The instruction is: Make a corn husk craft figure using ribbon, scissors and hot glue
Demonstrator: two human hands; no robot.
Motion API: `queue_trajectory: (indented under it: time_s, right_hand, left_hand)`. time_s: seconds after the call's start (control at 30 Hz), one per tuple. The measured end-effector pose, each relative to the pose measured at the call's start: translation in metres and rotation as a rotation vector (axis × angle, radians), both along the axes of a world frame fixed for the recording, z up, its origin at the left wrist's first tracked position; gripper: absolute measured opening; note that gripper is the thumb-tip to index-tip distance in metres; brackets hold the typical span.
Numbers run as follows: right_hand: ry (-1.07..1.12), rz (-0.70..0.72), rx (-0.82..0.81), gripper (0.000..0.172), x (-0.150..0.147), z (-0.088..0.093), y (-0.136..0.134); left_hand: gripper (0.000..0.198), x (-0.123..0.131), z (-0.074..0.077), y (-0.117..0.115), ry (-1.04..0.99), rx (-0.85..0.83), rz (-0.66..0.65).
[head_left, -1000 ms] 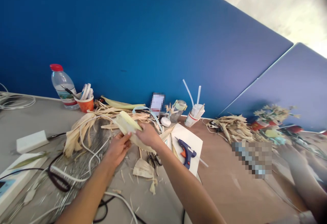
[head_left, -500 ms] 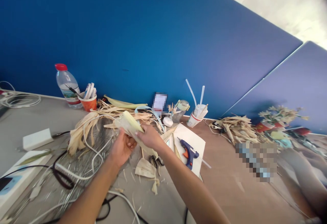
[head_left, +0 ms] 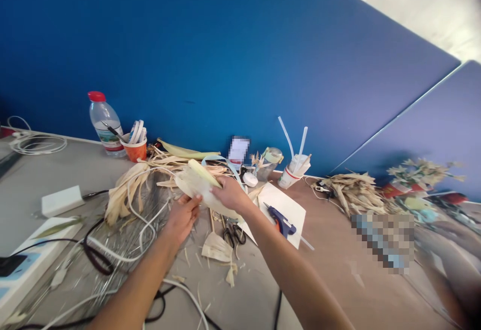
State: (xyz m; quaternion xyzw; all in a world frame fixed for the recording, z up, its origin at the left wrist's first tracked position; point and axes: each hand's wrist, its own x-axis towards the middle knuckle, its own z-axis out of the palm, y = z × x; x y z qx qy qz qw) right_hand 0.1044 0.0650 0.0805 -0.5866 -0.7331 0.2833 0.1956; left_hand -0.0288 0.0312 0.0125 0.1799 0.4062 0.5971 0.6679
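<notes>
Both of my hands hold a pale folded corn husk [head_left: 197, 182] above the middle of the table. My left hand [head_left: 183, 215] grips its lower edge from below, fingers curled. My right hand [head_left: 232, 194] closes on its right side from above. A pile of dry husk strips [head_left: 124, 192] lies just left of the hands. Black-handled scissors [head_left: 233, 232] and a cut husk piece [head_left: 216, 248] lie on the table under my right forearm.
A blue glue gun [head_left: 281, 219] rests on white paper [head_left: 291, 208]. A water bottle [head_left: 104, 123], an orange cup [head_left: 136, 150] and a cup of glue sticks [head_left: 295, 169] stand by the blue partition [head_left: 210, 59]. Cables [head_left: 124, 250] and wire mesh lie left. Another person's arm [head_left: 443, 265] is at right.
My hands have shifted slightly right and up with the husk; my left fingers changed their hold on its lower edge. The view panned a little right.
</notes>
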Motion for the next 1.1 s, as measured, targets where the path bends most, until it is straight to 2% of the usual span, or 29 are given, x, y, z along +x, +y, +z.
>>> queue_trajectory:
  time_s: [0.2,0.53,1.1]
  right_hand:
    - [-0.003,-0.009,0.012,0.011,0.006,0.006,0.007]
    - [0.055,-0.023,-0.020,0.012,0.012,0.001,0.016]
    - [0.283,-0.007,-0.111,0.013,0.014,0.005,0.020]
  left_hand:
    - [0.031,-0.003,-0.002,0.001,-0.055,0.017,-0.010]
    - [0.029,-0.008,-0.011,0.005,-0.225,0.032,-0.055]
    - [0.027,-0.012,-0.005,0.001,-0.380,0.161,-0.143]
